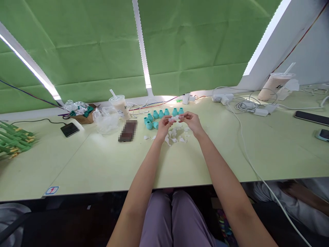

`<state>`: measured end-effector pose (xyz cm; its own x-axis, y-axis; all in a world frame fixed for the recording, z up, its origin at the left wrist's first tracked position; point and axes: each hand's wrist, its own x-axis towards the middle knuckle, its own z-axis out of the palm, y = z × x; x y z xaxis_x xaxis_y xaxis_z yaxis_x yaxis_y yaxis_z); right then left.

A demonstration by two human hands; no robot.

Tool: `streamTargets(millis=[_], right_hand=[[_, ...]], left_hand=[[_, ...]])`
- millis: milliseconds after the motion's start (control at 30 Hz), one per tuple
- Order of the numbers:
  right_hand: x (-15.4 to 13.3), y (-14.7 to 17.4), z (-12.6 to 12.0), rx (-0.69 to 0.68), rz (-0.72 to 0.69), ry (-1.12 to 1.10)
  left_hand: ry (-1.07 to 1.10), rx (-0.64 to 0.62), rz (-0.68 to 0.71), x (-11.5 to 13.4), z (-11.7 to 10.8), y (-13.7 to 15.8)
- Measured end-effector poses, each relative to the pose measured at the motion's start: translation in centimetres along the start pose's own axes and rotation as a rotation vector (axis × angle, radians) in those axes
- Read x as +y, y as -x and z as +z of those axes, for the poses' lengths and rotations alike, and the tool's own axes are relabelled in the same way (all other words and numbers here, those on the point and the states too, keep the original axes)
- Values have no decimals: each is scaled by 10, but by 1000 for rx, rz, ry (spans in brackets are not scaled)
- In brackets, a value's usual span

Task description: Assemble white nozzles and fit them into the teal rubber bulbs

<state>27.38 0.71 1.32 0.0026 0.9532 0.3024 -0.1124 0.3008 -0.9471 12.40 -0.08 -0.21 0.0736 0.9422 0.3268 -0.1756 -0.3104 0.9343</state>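
Note:
Between the fingertips of my left hand [163, 127] and my right hand [192, 122] is a small white piece [175, 118], too small for me to tell its kind. Both hands pinch it, one at each end, just above the table. Beneath them lie several loose white pieces [174, 140], some with a petal-like, pointed shape. Behind and to the left of my left hand stand several small turquoise vase-shaped pieces [166, 112], mostly upright with open mouths. One turquoise piece [155, 125] is partly hidden by my left hand.
On the pale table [102, 168] are a dark phone-like slab [128, 131], a drink cup [120, 105], a clear plastic bag [106, 120] and a cardboard box [86, 117]. Green stems [15, 139] lie far left. Chargers and a white cable [243, 140] run along the right, near another cup [273, 85].

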Motion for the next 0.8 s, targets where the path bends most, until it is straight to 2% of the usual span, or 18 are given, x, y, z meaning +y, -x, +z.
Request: streamTargets(millis=[200,333,467,800], right_hand=[[3,-1,-3,-23,-74,134],[4,-1,-3,4,-119,249],[6,-1,-1,-12,-104,179],[10,-1,-3,-28,43,21]], left_hand=[[-15,18,-7,0,-1,0],[-45,-14,6,-1,-3,-1],[-67,-33,39,-7,-3,-2],[-111,-51,51,-18,1,-1]])
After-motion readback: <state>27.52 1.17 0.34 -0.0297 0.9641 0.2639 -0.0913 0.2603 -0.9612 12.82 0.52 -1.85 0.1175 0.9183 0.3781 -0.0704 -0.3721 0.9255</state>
